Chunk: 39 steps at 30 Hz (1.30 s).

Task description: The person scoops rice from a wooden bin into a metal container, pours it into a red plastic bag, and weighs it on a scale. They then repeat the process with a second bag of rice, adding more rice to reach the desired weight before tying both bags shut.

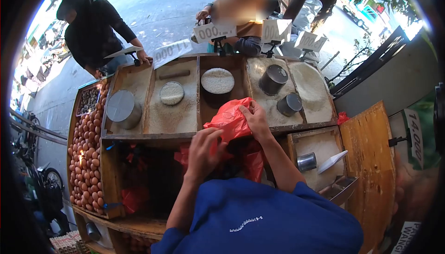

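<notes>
A red plastic bag [231,118] is held up in front of my chest, before the middle compartment of rice. My right hand [254,118] is closed on the bag's right side, thumb and fingers pinching the plastic. Beside the bag's lower left is my left hand [205,151], its fingers apart and slightly bent; the frame shows no firm grip there. Just beyond the bag stands a round measure heaped with white rice [218,81]. More red plastic bags [252,161] hang below the counter edge, partly hidden by my arms.
Wooden rice bins [178,128] hold metal measures, including one large can [123,109]. Brown eggs [85,161] fill the tray at left. A lower-right bin holds a metal cup [306,161] and a white scoop [332,162]. Price signs [172,53] line the far edge; two people stand beyond it.
</notes>
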Each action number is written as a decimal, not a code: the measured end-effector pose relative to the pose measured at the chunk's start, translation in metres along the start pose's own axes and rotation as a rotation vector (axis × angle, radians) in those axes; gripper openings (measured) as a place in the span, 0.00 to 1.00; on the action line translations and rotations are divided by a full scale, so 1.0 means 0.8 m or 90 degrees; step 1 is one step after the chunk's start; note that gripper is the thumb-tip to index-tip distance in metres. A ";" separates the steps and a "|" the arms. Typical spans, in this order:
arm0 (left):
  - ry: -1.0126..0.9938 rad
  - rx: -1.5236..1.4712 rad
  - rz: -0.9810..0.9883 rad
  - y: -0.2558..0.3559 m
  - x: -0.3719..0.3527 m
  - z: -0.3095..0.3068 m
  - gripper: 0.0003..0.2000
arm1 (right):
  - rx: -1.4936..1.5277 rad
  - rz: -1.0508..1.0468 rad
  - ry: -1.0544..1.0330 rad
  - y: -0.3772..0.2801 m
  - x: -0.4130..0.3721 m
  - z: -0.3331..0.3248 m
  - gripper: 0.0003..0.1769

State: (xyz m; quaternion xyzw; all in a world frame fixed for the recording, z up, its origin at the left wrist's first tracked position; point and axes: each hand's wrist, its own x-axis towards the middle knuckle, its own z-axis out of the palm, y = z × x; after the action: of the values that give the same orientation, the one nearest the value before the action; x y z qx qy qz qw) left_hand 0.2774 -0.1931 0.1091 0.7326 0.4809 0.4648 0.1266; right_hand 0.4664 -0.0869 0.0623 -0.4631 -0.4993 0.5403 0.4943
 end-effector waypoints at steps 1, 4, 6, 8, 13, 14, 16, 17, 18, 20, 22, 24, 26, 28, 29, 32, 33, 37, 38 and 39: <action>0.003 0.000 0.003 0.009 0.005 0.016 0.14 | 0.060 0.035 0.003 -0.008 -0.002 0.002 0.08; -0.008 0.185 0.082 -0.007 0.014 0.064 0.15 | 0.292 0.099 0.007 -0.023 -0.012 0.001 0.10; 0.030 0.025 0.028 -0.028 0.009 0.091 0.13 | 0.429 0.161 -0.053 -0.058 -0.025 -0.014 0.11; 0.047 -0.056 -0.025 -0.032 0.006 0.104 0.06 | 0.563 0.225 -0.120 -0.076 -0.032 -0.023 0.11; -0.020 -0.708 -0.536 -0.031 0.000 0.130 0.05 | 0.078 0.008 -0.078 -0.030 -0.051 -0.039 0.11; 0.009 -0.726 -0.528 -0.025 0.002 0.133 0.04 | -0.187 -0.038 -0.078 -0.025 -0.057 -0.041 0.12; 0.022 -0.763 -0.536 -0.010 0.006 0.131 0.03 | -0.010 0.067 -0.169 -0.053 -0.075 -0.035 0.13; -0.010 -0.729 -0.478 -0.009 0.003 0.131 0.04 | 0.169 0.175 -0.259 -0.068 -0.085 -0.031 0.14; -0.039 -0.694 -0.420 -0.010 0.001 0.132 0.05 | 0.168 0.175 -0.260 -0.078 -0.092 -0.029 0.14; -0.062 -0.687 -0.501 -0.022 -0.001 0.141 0.07 | 0.581 0.186 -0.346 -0.087 -0.105 -0.027 0.15; -0.051 -0.749 -0.454 -0.022 -0.001 0.147 0.07 | 0.577 0.175 -0.321 -0.048 -0.087 -0.038 0.12; -0.011 -0.709 -0.503 -0.040 -0.005 0.156 0.07 | -0.062 -0.002 -0.020 -0.030 -0.075 -0.033 0.10; -0.022 -0.677 -0.370 -0.052 -0.009 0.160 0.10 | -0.185 -0.026 -0.046 -0.016 -0.070 -0.029 0.10; -0.019 -0.833 -0.498 -0.061 -0.008 0.156 0.11 | -0.006 0.071 -0.167 0.009 -0.060 -0.022 0.09; -0.021 -0.988 -0.621 -0.066 -0.004 0.152 0.12 | 0.021 0.065 -0.164 0.022 -0.050 -0.024 0.05; 0.140 -0.977 -0.605 -0.044 0.032 0.101 0.15 | 0.380 0.177 0.014 0.049 -0.018 -0.026 0.06; 0.167 -0.984 -0.606 -0.063 0.029 0.088 0.13 | 0.377 0.179 0.012 0.050 -0.009 -0.027 0.06; 0.259 -0.957 -0.557 -0.181 -0.024 0.076 0.13 | 0.482 0.253 0.179 0.052 0.025 -0.017 0.06; 0.119 -0.651 -0.613 -0.193 -0.024 0.062 0.13 | 0.475 0.261 0.176 0.051 0.034 -0.005 0.06; -0.017 -0.344 -0.640 -0.203 -0.022 0.053 0.14 | 0.449 0.251 0.182 0.050 0.045 0.009 0.06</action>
State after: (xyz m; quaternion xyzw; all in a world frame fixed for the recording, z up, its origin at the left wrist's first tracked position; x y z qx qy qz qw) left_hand 0.2145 -0.1147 -0.0263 0.3608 0.6327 0.4448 0.5212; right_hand 0.4536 -0.0525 0.0223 -0.4224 -0.1123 0.6927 0.5737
